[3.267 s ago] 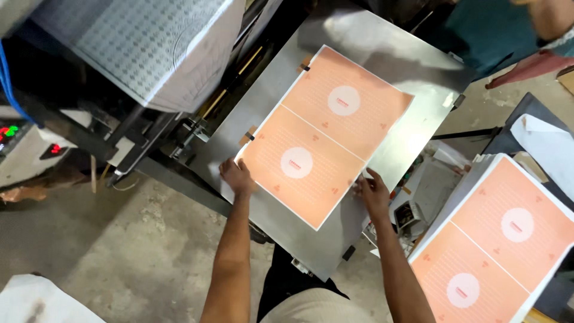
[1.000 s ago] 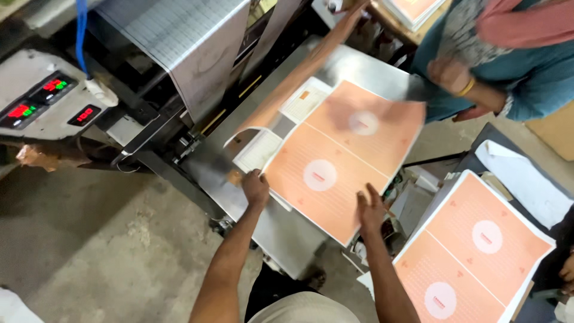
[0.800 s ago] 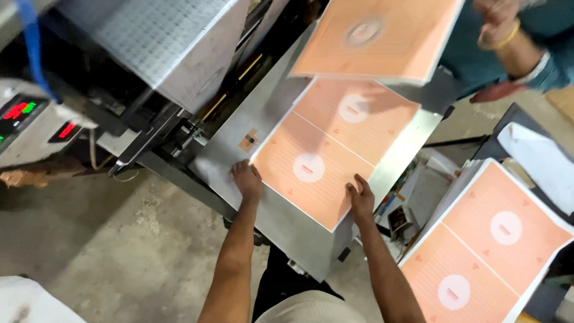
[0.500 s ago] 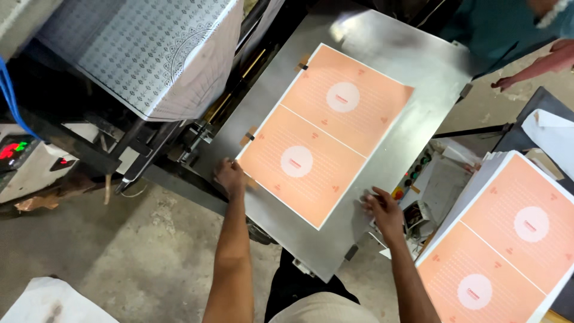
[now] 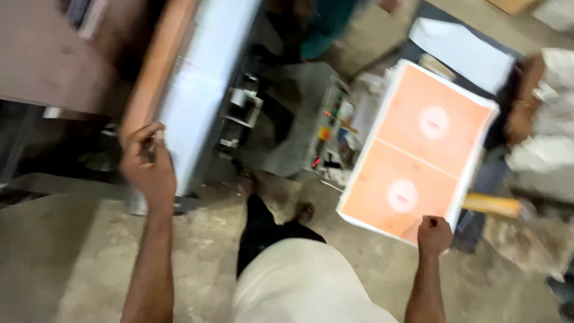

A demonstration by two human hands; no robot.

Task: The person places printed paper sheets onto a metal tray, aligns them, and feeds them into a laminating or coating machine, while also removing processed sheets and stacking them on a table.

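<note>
Left hand (image 5: 146, 164), grip closed on near edge of upturned sheet (image 5: 197, 78); right hand (image 5: 434, 235), fist pinching near corner of orange printed stack (image 5: 418, 149), steadying it.

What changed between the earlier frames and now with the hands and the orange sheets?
The right hand has left the sheet on the metal table and swung right to the near corner of the orange stack, fingers curled on a sheet edge. The left hand has shifted to the table's edge. The view has turned right. The stack stays where it was.
</note>
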